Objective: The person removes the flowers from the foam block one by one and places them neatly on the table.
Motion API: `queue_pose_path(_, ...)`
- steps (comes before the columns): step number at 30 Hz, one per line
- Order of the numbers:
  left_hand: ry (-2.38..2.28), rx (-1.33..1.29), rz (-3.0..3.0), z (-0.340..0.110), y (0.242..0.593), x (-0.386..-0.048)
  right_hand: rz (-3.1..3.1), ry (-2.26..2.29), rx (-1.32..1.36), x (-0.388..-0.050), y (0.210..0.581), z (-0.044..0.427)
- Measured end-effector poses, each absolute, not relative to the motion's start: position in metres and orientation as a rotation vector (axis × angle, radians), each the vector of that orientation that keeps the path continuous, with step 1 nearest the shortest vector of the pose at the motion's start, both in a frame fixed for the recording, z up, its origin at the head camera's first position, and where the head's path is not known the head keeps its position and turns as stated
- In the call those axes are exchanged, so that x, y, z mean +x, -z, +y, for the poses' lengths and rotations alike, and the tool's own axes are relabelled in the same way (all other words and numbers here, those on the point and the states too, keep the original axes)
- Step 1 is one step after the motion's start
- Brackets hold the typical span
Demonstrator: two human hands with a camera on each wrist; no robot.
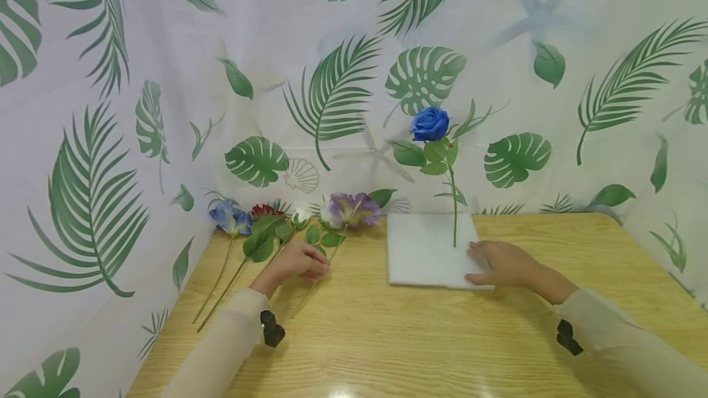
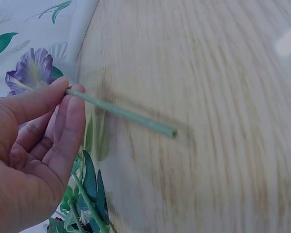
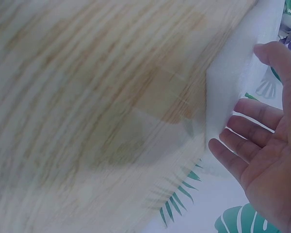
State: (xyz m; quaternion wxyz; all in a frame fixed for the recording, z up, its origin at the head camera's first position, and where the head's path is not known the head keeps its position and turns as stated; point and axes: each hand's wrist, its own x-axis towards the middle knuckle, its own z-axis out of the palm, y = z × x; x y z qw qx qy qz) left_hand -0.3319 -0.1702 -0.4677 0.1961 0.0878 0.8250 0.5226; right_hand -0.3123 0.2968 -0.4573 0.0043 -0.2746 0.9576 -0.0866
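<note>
My left hand (image 1: 298,261) pinches the green stem (image 2: 121,113) of a purple flower (image 1: 355,209) between thumb and fingertips. Past the fingers, the cut end of that stem points out over the table in the left wrist view. A white foam block (image 1: 423,266) lies flat near the table's back edge, and a blue rose (image 1: 430,124) with green leaves stands upright in it. At the block's right edge is my right hand (image 1: 506,265), fingers extended and touching the foam. In the right wrist view, the thumb and fingers (image 3: 254,111) are spread along the foam's side.
Left of my left hand lie a blue flower (image 1: 229,218), a red flower (image 1: 265,210) and a white flower (image 1: 301,217), with stems toward the front. Behind the wooden table (image 1: 376,343) hangs a leaf-printed curtain (image 1: 343,17), also along the left side.
</note>
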Motion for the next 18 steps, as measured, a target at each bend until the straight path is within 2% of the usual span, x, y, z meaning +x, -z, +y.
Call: queue_pose_path(18,-1.518,0.079,2.326,-0.1705,0.4672,-0.3297,2.997,0.26,-0.842,-0.3098,0.455,0.2948)
